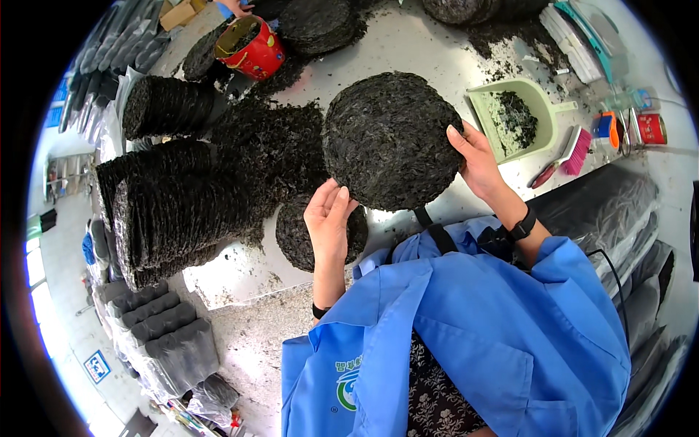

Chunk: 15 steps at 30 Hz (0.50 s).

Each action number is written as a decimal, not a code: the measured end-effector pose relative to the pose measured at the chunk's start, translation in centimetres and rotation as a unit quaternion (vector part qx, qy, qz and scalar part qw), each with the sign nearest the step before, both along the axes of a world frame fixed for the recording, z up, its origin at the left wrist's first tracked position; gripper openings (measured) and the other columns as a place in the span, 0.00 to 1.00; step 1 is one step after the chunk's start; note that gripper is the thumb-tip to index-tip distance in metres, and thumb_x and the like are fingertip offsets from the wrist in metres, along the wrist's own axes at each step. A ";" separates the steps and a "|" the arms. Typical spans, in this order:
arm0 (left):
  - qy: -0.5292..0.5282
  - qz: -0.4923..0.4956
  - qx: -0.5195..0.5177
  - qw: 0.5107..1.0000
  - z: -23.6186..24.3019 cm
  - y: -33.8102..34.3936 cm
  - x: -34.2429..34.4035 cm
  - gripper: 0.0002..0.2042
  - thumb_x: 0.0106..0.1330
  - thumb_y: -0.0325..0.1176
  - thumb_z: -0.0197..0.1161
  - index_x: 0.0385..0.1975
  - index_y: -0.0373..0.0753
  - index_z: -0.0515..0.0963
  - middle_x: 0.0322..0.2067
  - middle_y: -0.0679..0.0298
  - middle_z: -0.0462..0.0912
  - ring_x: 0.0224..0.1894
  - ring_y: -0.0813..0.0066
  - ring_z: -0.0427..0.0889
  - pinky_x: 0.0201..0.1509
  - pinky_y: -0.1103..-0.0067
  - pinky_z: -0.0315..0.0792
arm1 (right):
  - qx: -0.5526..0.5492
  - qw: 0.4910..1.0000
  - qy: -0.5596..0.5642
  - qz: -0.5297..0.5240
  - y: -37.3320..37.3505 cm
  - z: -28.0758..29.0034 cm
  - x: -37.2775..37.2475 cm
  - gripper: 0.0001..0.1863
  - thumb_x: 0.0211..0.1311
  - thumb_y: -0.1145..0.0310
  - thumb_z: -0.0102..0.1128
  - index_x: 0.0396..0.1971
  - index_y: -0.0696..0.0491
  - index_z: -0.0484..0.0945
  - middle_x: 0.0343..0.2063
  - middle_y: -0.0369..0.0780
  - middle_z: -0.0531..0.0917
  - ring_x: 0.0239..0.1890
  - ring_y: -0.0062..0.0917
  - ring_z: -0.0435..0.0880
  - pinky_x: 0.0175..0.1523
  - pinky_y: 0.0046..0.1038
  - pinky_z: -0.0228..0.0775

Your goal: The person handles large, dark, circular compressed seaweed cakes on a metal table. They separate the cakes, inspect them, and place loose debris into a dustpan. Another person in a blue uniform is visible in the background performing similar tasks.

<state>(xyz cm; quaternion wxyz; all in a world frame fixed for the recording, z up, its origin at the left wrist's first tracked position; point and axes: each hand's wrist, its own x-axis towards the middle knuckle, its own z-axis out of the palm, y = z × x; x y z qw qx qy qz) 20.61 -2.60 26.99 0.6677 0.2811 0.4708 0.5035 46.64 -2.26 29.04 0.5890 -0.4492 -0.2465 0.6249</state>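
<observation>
A round, dark sheet of dried seaweed (389,138) is raised over the white tabletop (226,288). My right hand (477,164) grips its right edge, thumb on top. My left hand (328,215) holds the lower left edge with bent fingers. Beneath and left of it lies another seaweed disc (291,233). Further left, stacks of standing discs (171,218) sit beside a loose pile of seaweed scraps (269,146).
A green dustpan with scraps (480,109), a pink brush (579,149) and a red can (652,129) are at right. At the back are a red bucket (262,58), more discs (313,22) and a person's hand (240,9). Wrapped bundles (167,335) stand lower left.
</observation>
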 end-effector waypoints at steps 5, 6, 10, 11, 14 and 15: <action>0.006 0.022 -0.025 0.999 0.0 -0.6 -0.4 0.13 0.63 0.24 0.59 0.47 0.33 0.73 0.34 0.66 0.81 0.36 0.81 0.80 0.41 0.81 0.78 | -0.039 0.998 0.043 0.001 0.1 -0.1 -0.1 0.17 0.68 0.58 0.49 0.47 0.56 0.72 0.38 0.33 0.79 0.38 0.13 0.77 0.41 0.18 0.70; 0.006 0.024 -0.028 0.999 0.0 -0.6 -0.4 0.13 0.63 0.24 0.59 0.47 0.33 0.73 0.34 0.66 0.81 0.36 0.81 0.80 0.41 0.81 0.78 | -0.051 0.997 0.054 -0.004 0.1 -0.1 0.0 0.17 0.68 0.57 0.48 0.46 0.56 0.72 0.37 0.32 0.79 0.36 0.12 0.77 0.40 0.17 0.70; 0.021 0.035 -0.029 0.999 0.0 -0.5 -0.7 0.12 0.63 0.25 0.58 0.47 0.36 0.73 0.32 0.68 0.80 0.34 0.81 0.80 0.40 0.81 0.79 | -0.046 0.998 0.032 -0.004 0.1 -1.8 0.7 0.16 0.69 0.57 0.47 0.44 0.54 0.73 0.34 0.30 0.78 0.32 0.10 0.76 0.33 0.14 0.69; 0.041 0.038 -0.015 0.998 0.0 -0.5 -0.7 0.14 0.64 0.25 0.57 0.49 0.35 0.72 0.36 0.66 0.79 0.37 0.79 0.79 0.43 0.80 0.78 | -0.044 0.999 0.032 -0.006 0.1 -2.0 0.7 0.15 0.69 0.58 0.47 0.44 0.53 0.73 0.33 0.29 0.78 0.31 0.09 0.75 0.31 0.13 0.67; 0.101 0.043 0.029 0.993 0.0 -0.4 -0.6 0.17 0.65 0.24 0.55 0.54 0.33 0.69 0.46 0.60 0.77 0.47 0.75 0.77 0.50 0.78 0.75 | -0.043 0.998 0.044 -0.023 0.2 -1.4 0.2 0.14 0.69 0.59 0.47 0.44 0.52 0.73 0.33 0.29 0.78 0.29 0.08 0.75 0.28 0.12 0.66; 0.182 0.023 0.109 0.977 0.3 -0.5 -0.3 0.20 0.65 0.21 0.52 0.57 0.31 0.65 0.55 0.56 0.70 0.57 0.69 0.70 0.59 0.74 0.69 | -0.044 0.997 0.051 -0.029 0.2 -1.1 0.1 0.14 0.69 0.59 0.47 0.44 0.52 0.73 0.33 0.28 0.78 0.29 0.08 0.75 0.27 0.12 0.65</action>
